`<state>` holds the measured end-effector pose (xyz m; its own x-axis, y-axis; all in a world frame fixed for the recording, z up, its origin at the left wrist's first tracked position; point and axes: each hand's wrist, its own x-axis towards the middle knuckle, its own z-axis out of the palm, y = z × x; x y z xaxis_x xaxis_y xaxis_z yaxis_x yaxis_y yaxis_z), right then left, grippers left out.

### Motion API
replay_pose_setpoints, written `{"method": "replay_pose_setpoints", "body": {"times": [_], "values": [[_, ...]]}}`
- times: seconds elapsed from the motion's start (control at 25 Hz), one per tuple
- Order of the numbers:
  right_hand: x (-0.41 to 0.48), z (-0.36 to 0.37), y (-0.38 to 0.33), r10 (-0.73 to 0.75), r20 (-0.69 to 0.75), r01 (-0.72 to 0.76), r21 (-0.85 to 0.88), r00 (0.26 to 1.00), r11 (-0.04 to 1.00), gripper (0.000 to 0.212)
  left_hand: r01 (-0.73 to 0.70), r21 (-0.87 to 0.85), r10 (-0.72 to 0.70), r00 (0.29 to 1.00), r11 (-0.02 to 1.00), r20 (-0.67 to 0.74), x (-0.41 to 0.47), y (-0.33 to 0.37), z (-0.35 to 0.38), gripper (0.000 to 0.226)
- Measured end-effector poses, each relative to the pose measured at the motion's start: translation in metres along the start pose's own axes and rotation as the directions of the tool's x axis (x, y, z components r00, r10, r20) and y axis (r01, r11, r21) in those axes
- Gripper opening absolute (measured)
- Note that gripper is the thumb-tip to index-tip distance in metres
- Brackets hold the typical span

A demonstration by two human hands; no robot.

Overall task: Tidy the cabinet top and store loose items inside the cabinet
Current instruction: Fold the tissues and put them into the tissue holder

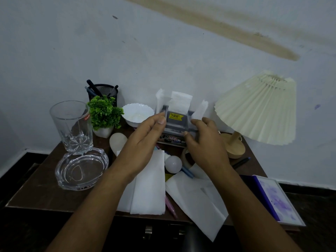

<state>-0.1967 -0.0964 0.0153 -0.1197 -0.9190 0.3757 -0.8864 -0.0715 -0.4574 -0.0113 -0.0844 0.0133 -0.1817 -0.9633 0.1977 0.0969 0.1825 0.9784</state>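
Both hands reached forward over the dark wooden cabinet top (41, 180) toward a grey tissue holder (177, 122) with a yellow price sticker, which stood at the back near the wall, on top of a flat box. White tissues (180, 102) stuck up out of the holder. The left hand (145, 140) was at the holder's left side with the fingers straight and loosely spread, the thumb near the holder's edge; I could not tell if it touched. The right hand (203, 142) was at the holder's right side with the fingers curled around its lower corner, and 1 tissue rose just above this hand.

Under the forearms lay 2 folded tissues (149, 184), a white bulb (173, 163) and some pens (170, 204). On the left stood a drinking glass (71, 124), a glass ashtray (81, 168), a small green plant (105, 113), a black mesh pen cup (103, 91) and a white bowl (137, 113). On the right stood a lamp (258, 108) with a pleated shade, and a purple notebook (272, 199) lay at the right front edge.
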Motion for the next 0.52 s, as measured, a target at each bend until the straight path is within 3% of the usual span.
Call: {"method": "replay_pose_setpoints", "body": {"times": [0.16,0.36,0.52], "values": [[0.001,0.002,0.004,-0.005,-0.041,0.004,-0.031,0.999,0.999,0.034,0.001,-0.002,-0.001,1.0,1.0,-0.002,0.0,0.0,0.001,0.049],[-0.004,-0.002,0.008,0.034,-0.033,-0.031,0.077,0.999,0.997,0.048,0.013,0.006,-0.013,1.0,1.0,-0.01,0.001,-0.002,-0.002,0.045],[-0.01,-0.002,0.008,0.084,0.022,-0.086,0.184,0.996,0.979,0.047,0.064,0.007,-0.064,0.998,0.998,-0.007,0.006,-0.009,-0.007,0.068]]}}
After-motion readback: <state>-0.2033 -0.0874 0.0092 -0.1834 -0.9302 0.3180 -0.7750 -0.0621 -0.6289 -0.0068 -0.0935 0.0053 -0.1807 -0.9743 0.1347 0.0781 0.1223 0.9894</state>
